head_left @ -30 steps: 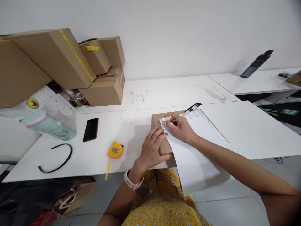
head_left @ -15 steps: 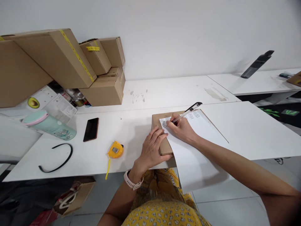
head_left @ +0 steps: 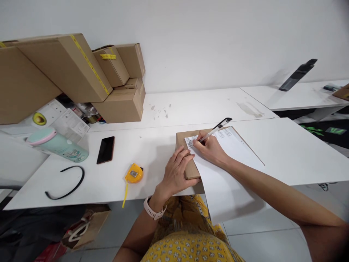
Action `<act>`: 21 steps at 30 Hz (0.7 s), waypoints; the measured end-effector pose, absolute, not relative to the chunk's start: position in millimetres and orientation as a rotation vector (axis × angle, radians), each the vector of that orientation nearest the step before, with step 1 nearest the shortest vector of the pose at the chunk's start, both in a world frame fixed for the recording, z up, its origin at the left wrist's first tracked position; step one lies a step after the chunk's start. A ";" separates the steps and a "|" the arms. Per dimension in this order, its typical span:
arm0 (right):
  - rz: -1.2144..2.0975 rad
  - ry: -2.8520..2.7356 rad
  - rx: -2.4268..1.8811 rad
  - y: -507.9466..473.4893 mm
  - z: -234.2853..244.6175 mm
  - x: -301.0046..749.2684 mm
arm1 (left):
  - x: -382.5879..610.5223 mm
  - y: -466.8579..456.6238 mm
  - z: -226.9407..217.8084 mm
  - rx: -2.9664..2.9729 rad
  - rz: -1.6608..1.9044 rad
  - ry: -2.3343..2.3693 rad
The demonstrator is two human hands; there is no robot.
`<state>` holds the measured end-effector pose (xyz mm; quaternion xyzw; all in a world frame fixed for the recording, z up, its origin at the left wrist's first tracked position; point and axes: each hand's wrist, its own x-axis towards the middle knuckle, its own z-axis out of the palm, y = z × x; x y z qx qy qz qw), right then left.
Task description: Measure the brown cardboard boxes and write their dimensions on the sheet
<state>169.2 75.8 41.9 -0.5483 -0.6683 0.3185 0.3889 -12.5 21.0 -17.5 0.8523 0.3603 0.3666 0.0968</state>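
Observation:
My right hand [head_left: 211, 147] is closed around a pen [head_left: 218, 127] with a clear barrel and a black clip. Its tip is at the upper left of a white sheet of paper [head_left: 231, 193], beside small rows of handwriting. The paper lies over a flat cardboard box [head_left: 192, 170], and its lower part hangs past the table edge. My left hand [head_left: 177, 171] grips the near left corner of this box, fingers on top and thumb along the front side. A pale pink watch band is on the left wrist.
On the white table [head_left: 158, 145] are a yellow tape measure [head_left: 134, 173], a phone [head_left: 105, 150], a black headband-like loop [head_left: 81, 178] and a mint tumbler [head_left: 60, 145]. Cardboard boxes [head_left: 120, 105] are stacked at the back left. A dark bottle [head_left: 298, 74] stands far right.
The pen's upper end has tipped slightly to the left and up as my right hand moves a little. My left hand, the box and the paper stay where they were.

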 end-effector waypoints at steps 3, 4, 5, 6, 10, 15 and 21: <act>0.801 -1.712 -1.395 76.1 42.1 169.1 | -12.2 21.0 -17.8 2.516 1.072 1.075; 0.795 -1.715 -1.393 76.2 41.9 169.2 | -12.3 21.0 -17.9 2.516 1.070 1.077; 0.786 -1.718 -1.391 76.3 41.5 169.4 | -12.4 21.1 -18.1 2.517 1.071 1.078; 0.773 -1.718 -1.390 76.4 41.1 169.5 | -12.5 21.2 -18.2 2.520 1.071 1.078; 0.752 -1.712 -1.388 76.8 39.9 169.8 | -12.7 21.5 -18.1 2.536 1.081 1.066; 0.783 -1.711 -1.373 76.8 40.5 170.2 | -12.3 21.3 -17.3 2.544 1.110 1.058; 0.813 -1.707 -1.382 76.7 40.6 171.0 | -12.4 21.1 -17.3 2.545 1.111 1.059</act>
